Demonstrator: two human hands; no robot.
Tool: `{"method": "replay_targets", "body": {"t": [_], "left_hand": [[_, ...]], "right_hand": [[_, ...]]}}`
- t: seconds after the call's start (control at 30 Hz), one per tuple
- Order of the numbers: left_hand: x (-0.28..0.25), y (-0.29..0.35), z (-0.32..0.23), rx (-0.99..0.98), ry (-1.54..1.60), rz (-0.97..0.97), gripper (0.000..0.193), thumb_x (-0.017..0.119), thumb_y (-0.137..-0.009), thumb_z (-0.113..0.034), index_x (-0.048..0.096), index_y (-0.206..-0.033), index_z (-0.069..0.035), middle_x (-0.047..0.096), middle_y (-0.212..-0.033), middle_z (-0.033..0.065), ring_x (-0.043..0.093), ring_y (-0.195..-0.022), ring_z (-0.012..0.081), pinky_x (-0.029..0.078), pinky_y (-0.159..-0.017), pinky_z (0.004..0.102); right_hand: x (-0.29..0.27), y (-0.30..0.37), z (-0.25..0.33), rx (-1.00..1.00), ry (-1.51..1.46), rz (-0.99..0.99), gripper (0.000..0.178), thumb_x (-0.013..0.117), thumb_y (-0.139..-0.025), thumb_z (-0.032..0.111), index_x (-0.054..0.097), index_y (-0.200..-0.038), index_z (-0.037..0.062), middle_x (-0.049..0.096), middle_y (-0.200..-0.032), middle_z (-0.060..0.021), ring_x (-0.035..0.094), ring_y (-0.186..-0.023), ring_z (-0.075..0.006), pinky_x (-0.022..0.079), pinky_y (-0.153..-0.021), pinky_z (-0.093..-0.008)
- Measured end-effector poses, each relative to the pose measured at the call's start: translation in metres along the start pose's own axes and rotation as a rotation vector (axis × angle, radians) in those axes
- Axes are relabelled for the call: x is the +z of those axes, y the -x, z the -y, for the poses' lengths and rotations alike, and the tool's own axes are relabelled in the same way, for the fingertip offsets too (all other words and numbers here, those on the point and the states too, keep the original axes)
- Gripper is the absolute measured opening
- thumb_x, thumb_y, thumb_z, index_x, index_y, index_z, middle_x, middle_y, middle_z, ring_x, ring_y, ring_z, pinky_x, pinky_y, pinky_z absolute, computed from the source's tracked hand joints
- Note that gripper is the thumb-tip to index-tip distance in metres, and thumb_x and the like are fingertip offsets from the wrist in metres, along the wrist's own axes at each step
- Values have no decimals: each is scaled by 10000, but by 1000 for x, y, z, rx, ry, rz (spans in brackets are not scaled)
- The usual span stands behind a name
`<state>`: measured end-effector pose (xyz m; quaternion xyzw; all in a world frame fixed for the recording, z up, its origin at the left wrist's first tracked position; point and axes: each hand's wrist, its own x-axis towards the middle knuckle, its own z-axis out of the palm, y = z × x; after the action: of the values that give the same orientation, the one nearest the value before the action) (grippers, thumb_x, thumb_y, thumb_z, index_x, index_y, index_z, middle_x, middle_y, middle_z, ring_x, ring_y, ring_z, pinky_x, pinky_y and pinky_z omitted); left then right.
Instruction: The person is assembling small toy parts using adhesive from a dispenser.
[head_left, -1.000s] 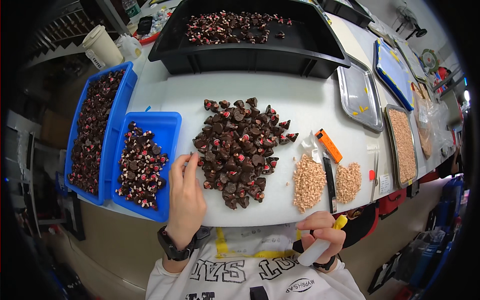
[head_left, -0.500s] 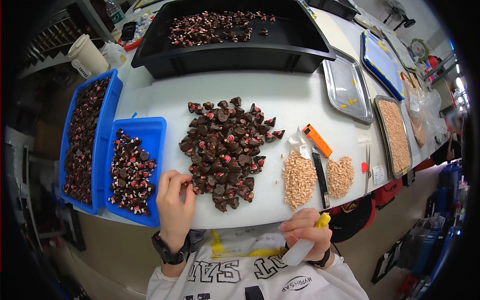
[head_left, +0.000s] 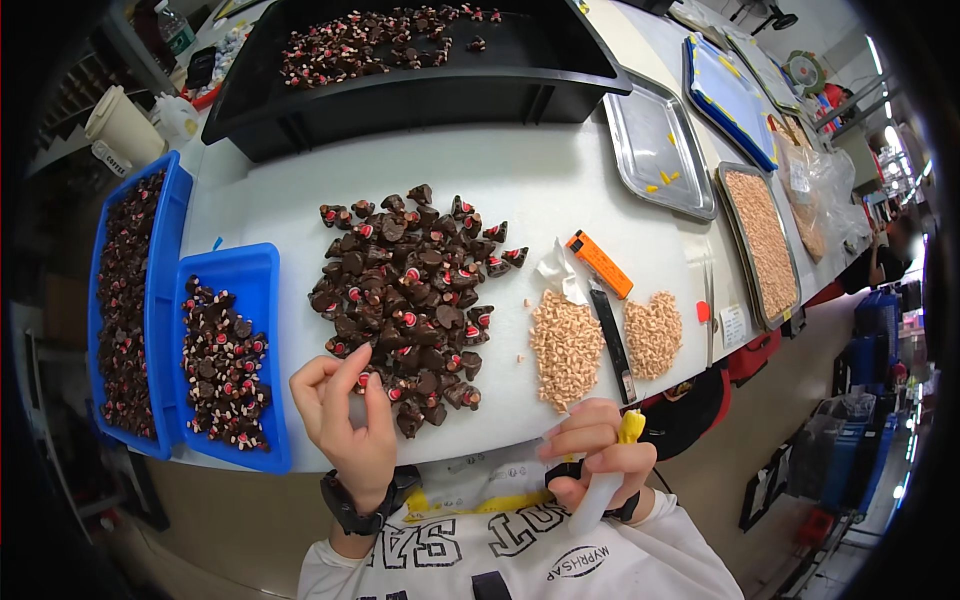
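A loose pile of dark brown, knobbly pieces with red and tan spots (head_left: 405, 290) lies on the white table (head_left: 250, 190). At the pile's near left edge is my left hand (head_left: 350, 430), thumb and forefinger apart on either side of a dark piece (head_left: 362, 383); a firm grip on it does not show. My right hand (head_left: 590, 450), by the table's front edge, is closed round a translucent white squeeze bottle (head_left: 598, 497) with a yellow top. Something small and dark shows between its thumb and fingers. Two heaps of tan bits (head_left: 566, 350) lie just beyond that hand.
Two blue trays (head_left: 278, 300) of dark pieces stand at left, a big black tray (head_left: 400, 108) at the back. Between the heaps lie a black strip (head_left: 612, 345) and an orange bar (head_left: 600, 264). Metal trays (head_left: 705, 170), tweezers (head_left: 710, 310) and a tall cup (head_left: 122, 125) are further out.
The whole view has shifted, sliding the table things leftward. My left hand has moved further onto the pile's edge, and its thumb and forefinger have parted. My right hand still holds the bottle.
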<state>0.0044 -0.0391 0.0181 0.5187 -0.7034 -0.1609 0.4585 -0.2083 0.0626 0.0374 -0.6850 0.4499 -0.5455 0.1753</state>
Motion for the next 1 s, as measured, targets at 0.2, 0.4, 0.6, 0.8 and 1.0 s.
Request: {"method": "replay_targets", "body": {"t": [0.2,0.4,0.6,0.8,1.0], "left_hand": [[-9,30,-21,114,674,21,275,659,-788,62,624,-1054,7,502,-1042,138,598,-848,203,522,-664,258],[6,30,-17,-321,1132,710,371,675,-755,121,605,-1113,54,511,-1174,134,595,-963,161,559,-806,288],[2,30,-15,-439,1283,753,368,615,-802,117,561,-1165,81,517,-1187,158,590,-1063,209,534,-887,318],[4,32,-10,-446,1448,728,404,642,-779,97,543,-1170,77,580,-1075,166,596,-1030,224,528,-873,335],[7,28,-4,-217,1317,691,217,638,-766,90,652,-982,74,580,-1034,163,600,-945,189,518,-760,267]], "right_hand": [[10,2,-6,-111,-186,-110,560,584,-887,504,314,-1182,111,663,-808,-95,605,-691,-230,435,-771,-417],[1,-4,6,-89,-43,157,492,582,-876,534,525,-1103,102,674,-840,-71,619,-759,-255,460,-770,-437],[11,-10,-2,-2,-262,73,669,416,-871,695,549,-1125,91,701,-805,-126,615,-959,-342,468,-771,-450],[8,-5,-4,31,-280,124,670,280,-965,585,572,-1085,-5,697,-739,-149,638,-966,-409,537,-712,-445],[12,-6,-3,8,-364,101,646,280,-990,521,590,-1032,-45,687,-716,-170,671,-865,-437,579,-618,-438]]}}
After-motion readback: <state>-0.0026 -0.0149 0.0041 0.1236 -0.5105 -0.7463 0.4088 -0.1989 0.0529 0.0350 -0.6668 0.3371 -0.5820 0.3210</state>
